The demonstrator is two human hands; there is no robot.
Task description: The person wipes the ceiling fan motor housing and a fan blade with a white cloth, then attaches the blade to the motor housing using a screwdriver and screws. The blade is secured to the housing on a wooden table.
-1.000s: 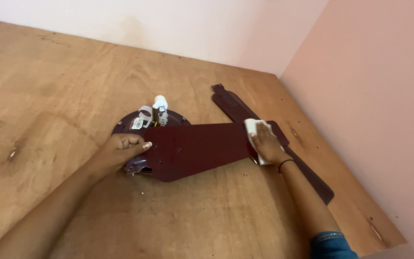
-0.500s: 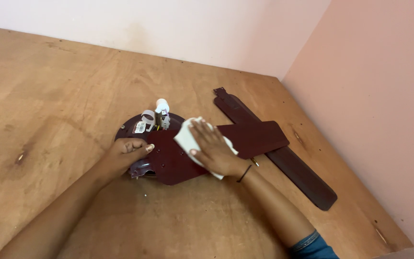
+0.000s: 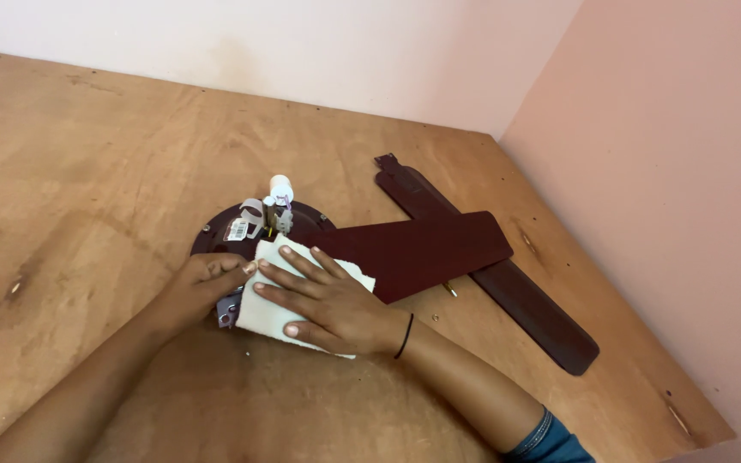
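Right hand (image 3: pixel 332 300) flat, fingers spread, pressing white folded cloth (image 3: pixel 272 313) onto dark maroon fan blade (image 3: pixel 413 253) on wooden bench (image 3: pixel 87 171). Left hand (image 3: pixel 199 279) fingers curled against round maroon fan hub (image 3: pixel 216 236).

second dark blade (image 3: pixel 508 279) lies loose toward plywood floor's (image 3: pixel 87 154) right edge, running diagonally. small screw (image 3: pixel 450 291) just beside it. pink wall (image 3: pixel 688 171) right, white wall (image 3: pixel 302 43) at back.

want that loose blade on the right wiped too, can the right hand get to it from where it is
Probably yes. The right hand lies flat on the white cloth, and the loose blade lies uncovered on the wooden table to that hand's right, nothing standing between them.
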